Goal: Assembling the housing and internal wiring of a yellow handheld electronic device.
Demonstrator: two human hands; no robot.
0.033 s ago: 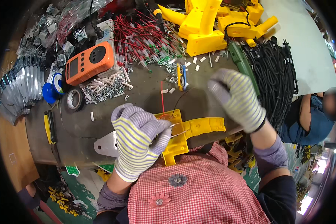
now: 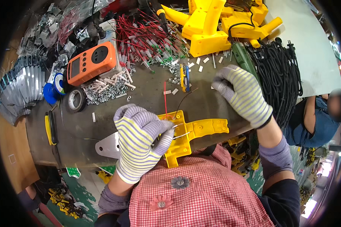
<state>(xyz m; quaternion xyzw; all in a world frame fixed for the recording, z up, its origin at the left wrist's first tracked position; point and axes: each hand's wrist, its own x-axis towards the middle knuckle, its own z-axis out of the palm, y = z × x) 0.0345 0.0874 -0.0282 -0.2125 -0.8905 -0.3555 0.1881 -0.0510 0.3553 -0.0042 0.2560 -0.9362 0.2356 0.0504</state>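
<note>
In front of my apron lies a yellow plastic housing half (image 2: 210, 128) with a curved handle. My left hand (image 2: 142, 138), in a striped knit glove, is closed over its left part, thumb and forefinger pinched on thin wires (image 2: 182, 135) with pale ends. A red wire (image 2: 165, 100) and a dark wire (image 2: 185, 99) stick up from the housing. Beside the left hand rests a grey metal plate (image 2: 107, 146), partly covered by it. My right hand (image 2: 244, 94) is raised right of the housing, fingers curled; a small white piece shows at its fingertips, whether held I cannot tell.
An orange meter (image 2: 91, 63), black tape roll (image 2: 76, 100), nuts and white tubes lie at left. Yellow-blue cutters (image 2: 184, 77) lie ahead. Red-wired parts (image 2: 147, 41), yellow housings (image 2: 204, 32), a green tool (image 2: 244, 60) and black cables (image 2: 278, 72) fill the back. A person sits at right.
My right hand has shifted slightly, its fingers curling more downward. The dark wire's upper end now leans farther right. My left hand stays nearly in place.
</note>
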